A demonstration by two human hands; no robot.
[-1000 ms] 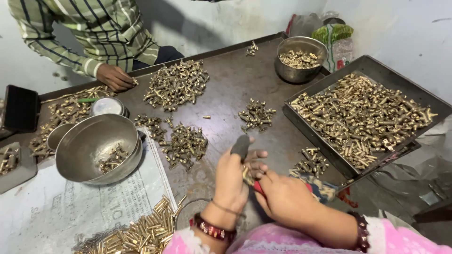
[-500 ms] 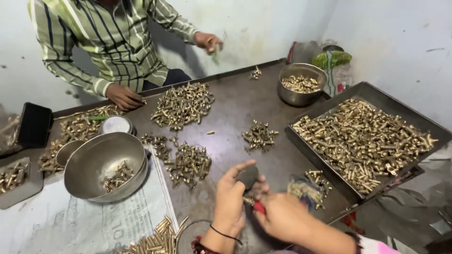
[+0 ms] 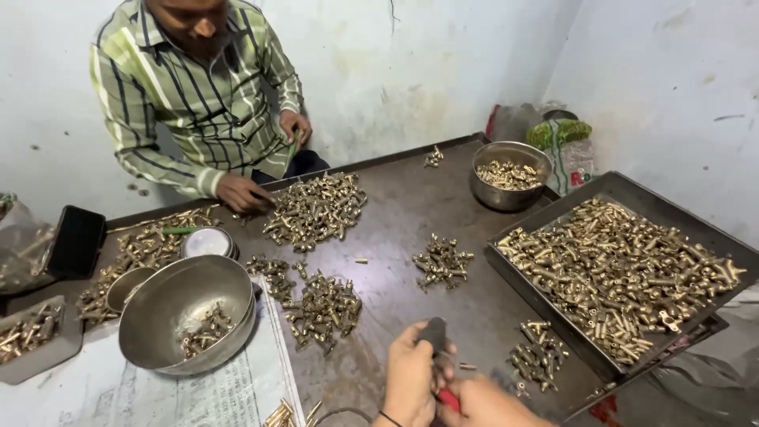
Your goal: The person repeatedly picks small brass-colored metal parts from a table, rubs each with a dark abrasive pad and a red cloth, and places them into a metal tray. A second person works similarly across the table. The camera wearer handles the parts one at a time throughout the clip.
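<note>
At the six o'clock edge of the table (image 3: pixel 411 213), the left hand (image 3: pixel 409 379) has its grip closed around a dark-headed tool (image 3: pixel 434 334), and the right hand (image 3: pixel 486 403) closes on the tool's red handle (image 3: pixel 448 399). A small cluster of brass fittings (image 3: pixel 538 356) lies just beside them at three o'clock, a heaped metal tray (image 3: pixel 553 202) lies at two o'clock, and a large steel bowl (image 3: pixel 162 296) sits at nine o'clock. Across the table at eleven o'clock, a co-worker's hand (image 3: pixel 239 192) touches another brass pile (image 3: pixel 316 209).
</note>
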